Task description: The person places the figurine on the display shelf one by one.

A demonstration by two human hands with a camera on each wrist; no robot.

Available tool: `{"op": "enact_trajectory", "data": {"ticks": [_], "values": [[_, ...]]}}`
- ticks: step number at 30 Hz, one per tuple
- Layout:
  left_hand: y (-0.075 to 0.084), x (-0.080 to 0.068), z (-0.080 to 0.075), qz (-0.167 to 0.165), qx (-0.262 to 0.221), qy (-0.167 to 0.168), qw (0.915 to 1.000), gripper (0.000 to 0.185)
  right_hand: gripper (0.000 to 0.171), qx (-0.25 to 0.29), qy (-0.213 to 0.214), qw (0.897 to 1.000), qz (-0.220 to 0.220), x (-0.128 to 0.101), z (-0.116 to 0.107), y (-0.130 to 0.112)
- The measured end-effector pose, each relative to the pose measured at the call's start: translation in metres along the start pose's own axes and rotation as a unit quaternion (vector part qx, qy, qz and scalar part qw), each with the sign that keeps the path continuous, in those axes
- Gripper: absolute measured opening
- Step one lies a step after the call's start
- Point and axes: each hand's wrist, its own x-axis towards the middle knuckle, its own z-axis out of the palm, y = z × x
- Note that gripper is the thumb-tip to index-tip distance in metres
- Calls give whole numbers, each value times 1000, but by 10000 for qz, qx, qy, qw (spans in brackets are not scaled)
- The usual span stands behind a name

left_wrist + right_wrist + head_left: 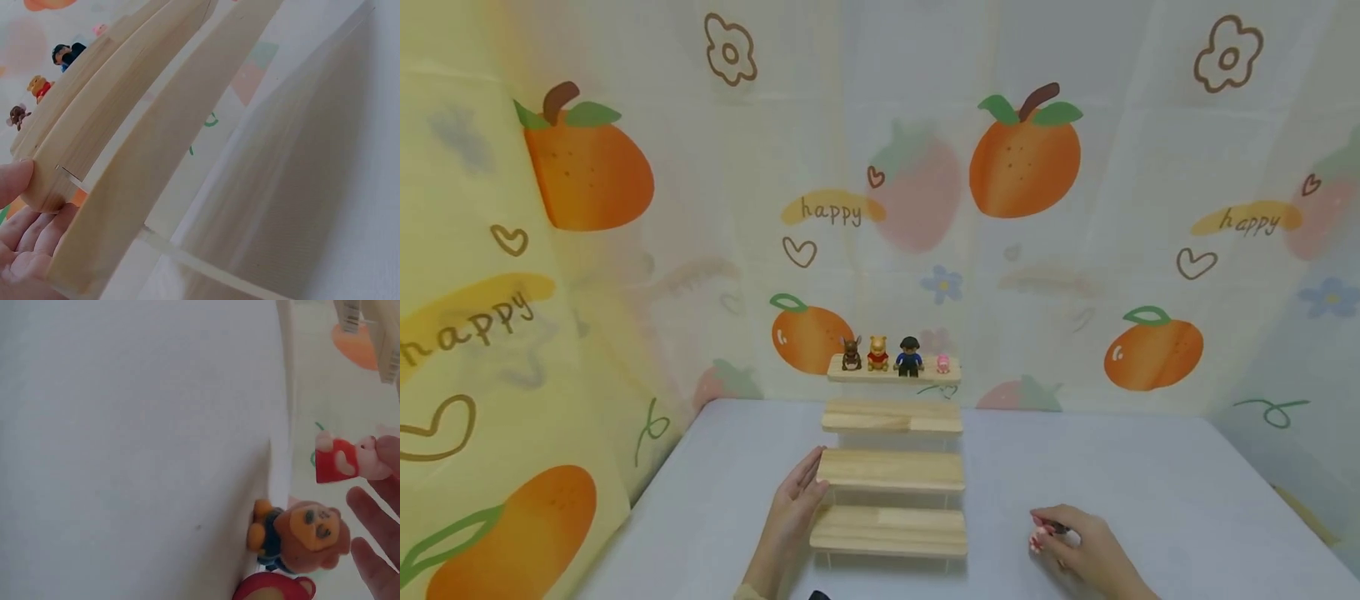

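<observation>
Apparently busy with moving small figures from the table (1112, 467) to the stepped wooden shelf (891, 467), to judge by the row along its top tier. Probably at the pick-up step now: pinching the pink figure in red (340, 459) by the head in the right hand (1086, 542), seemingly clear of the table in the right wrist view. Gripping the left end of the third board down with the left hand (793, 500), thumb on the board's edge, fingers below; likely for steadying the shelf.

Next, probably calls for a carry leftward, then an upright set-down on one of the boards, with a light release so as not to tip the figure or jolt the others.

Placed over the right half of the table, toward the near edge: the pink figure in red, between right thumb and fingertips, right of the shelf and well apart from the left hand. Just beside the lower right fingertips, a brown animal figure (315, 531), apparently on the table; next to it, partly out of view, a red figure (275, 587).

Lined up on the top tier, nearest the table's far edge, from left: brown big-eared figure (851, 356), yellow bear (877, 357), dark-headed figure in blue (909, 358), tiny pink figure (943, 364).
</observation>
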Motion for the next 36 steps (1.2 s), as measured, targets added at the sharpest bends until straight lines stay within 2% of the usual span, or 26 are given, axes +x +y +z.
{"op": "enact_trajectory", "data": {"ticks": [4,10,14,17,24,31,36], "values": [[0,-1,-1,-57,221,-18,9997,56,34,422,91,9985,342,6,3,-5],[1,0,-1,97,186,-107,9997,57,26,470,23,9925,1128,20,3,-10],[0,0,-2,11,188,-43,9998,56,23,787,80,9841,1588,28,2,-17],[0,-1,-2,-72,203,-79,9997,56,22,962,231,9796,1752,34,1,-22],[-1,-2,-1,-161,72,-70,9998,57,25,887,533,9808,1650,49,5,-30],[0,-3,-2,-117,86,-113,9998,55,26,1711,740,9762,1111,72,12,-48],[-1,-2,-1,-63,63,-76,9999,55,28,2002,739,9739,768,89,13,-59]]}}
